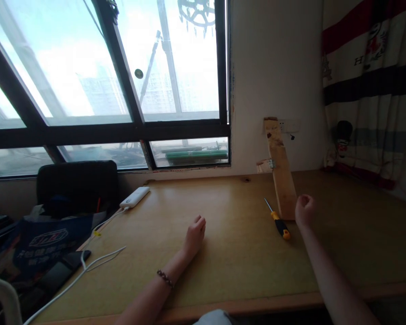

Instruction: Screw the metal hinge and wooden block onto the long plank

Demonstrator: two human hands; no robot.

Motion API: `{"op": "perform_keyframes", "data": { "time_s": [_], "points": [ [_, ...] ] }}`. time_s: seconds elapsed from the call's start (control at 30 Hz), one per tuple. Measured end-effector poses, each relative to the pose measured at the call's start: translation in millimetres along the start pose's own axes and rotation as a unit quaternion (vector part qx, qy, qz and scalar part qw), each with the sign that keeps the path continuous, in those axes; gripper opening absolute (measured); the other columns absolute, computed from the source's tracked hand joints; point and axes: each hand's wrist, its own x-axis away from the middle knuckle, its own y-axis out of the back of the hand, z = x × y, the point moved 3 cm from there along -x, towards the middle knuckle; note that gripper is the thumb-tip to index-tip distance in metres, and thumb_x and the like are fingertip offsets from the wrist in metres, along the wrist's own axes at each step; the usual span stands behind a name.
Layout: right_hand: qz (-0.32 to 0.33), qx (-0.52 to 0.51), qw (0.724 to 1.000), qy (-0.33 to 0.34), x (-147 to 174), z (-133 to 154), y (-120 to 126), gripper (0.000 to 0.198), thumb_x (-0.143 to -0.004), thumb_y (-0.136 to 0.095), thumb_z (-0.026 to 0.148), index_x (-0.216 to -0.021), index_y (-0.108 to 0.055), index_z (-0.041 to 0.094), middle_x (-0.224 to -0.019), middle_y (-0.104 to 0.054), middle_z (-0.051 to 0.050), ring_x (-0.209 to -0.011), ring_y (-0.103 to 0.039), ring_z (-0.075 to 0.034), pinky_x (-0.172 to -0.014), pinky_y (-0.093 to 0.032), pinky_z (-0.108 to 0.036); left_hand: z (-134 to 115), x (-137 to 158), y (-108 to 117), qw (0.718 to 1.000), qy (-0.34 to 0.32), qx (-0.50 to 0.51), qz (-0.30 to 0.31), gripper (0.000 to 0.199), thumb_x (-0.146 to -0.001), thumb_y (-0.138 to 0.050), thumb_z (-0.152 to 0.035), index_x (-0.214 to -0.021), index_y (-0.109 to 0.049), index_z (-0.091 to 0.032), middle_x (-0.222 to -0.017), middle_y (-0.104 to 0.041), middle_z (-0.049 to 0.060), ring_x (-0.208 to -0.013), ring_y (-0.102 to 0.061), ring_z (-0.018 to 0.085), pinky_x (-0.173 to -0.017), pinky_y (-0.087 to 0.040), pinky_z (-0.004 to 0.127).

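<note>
A smooth, faintly shiny yellow-brown tabletop (230, 266) bears a long, flat, pale wooden board (284, 185), rising at a tilt before the white wall (274, 58). Dark, rough patches mark its upper part; a small metal fitting (271, 164) joins a short wooden piece (263, 166) to its left edge. A yellow-and-black-handled screwdriver (280, 225) with a slim shaft lies by its foot. The right hand (305, 210), curled into a fist, is just beside the board's lower right edge; the left hand (195, 234), also curled, is well apart. Whether either fist hides something small, I cannot tell.
</note>
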Motion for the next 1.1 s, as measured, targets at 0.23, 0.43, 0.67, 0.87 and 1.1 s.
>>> {"op": "perform_keyframes", "data": {
  "time_s": [0.23,0.43,0.67,0.87,1.1],
  "points": [
    [0.074,0.001,0.993,-0.090,-9,-55,-17,0.042,-0.075,-0.043,0.041,-0.097,-0.058,0.009,-0.090,-0.058,-0.014,-0.084,-0.052,-0.024,-0.077,-0.039,-0.039,-51,-27,-47,0.962,0.071,0.258,0.057,0.005,-0.073,-0.051,-0.018,-0.075,-0.056,-0.017,-0.080,-0.059,0.003,-0.079,-0.057,0.014,-0.073,-0.045,0.026],
    [0.143,-0.039,0.973,-0.175,-9,-67,-25,0.041,-0.075,-0.041,0.047,-0.084,-0.061,0.012,-0.078,-0.060,-0.010,-0.080,-0.054,-0.024,-0.072,-0.040,-0.037,-119,-81,-146,0.849,0.184,0.474,0.144,0.021,-0.062,-0.060,-0.007,-0.081,-0.063,-0.013,-0.094,-0.065,0.010,-0.090,-0.059,0.017,-0.085,-0.044,0.032],
    [0.144,-0.095,0.951,-0.258,-8,-72,-27,0.039,-0.069,-0.047,0.054,-0.069,-0.056,0.016,-0.064,-0.058,-0.006,-0.065,-0.055,-0.020,-0.055,-0.041,-0.031,-171,-101,-218,0.747,0.285,0.570,0.189,0.049,-0.053,-0.056,0.004,-0.100,-0.057,-0.010,-0.125,-0.048,0.017,-0.118,-0.043,0.023,-0.098,-0.033,0.033],
    [0.133,-0.168,0.926,-0.310,-5,-64,-25,0.040,-0.065,-0.051,0.056,-0.070,-0.052,0.016,-0.062,-0.056,-0.003,-0.058,-0.055,-0.018,-0.049,-0.043,-0.029,-197,-96,-209,0.664,0.269,0.660,0.227,0.047,-0.053,-0.060,0.002,-0.098,-0.059,-0.012,-0.123,-0.050,0.017,-0.116,-0.047,0.023,-0.099,-0.033,0.032],
    [0.117,-0.224,0.916,-0.310,3,-17,-5,0.032,-0.062,-0.059,0.044,-0.077,-0.056,0.016,-0.074,-0.060,-0.005,-0.065,-0.057,-0.018,-0.053,-0.046,-0.029,-186,-89,-175,0.752,0.240,0.587,0.182,0.064,-0.050,-0.075,-0.009,-0.111,-0.055,-0.011,-0.123,-0.050,0.019,-0.116,-0.046,0.028,-0.098,-0.035,0.039]
  ]
}}
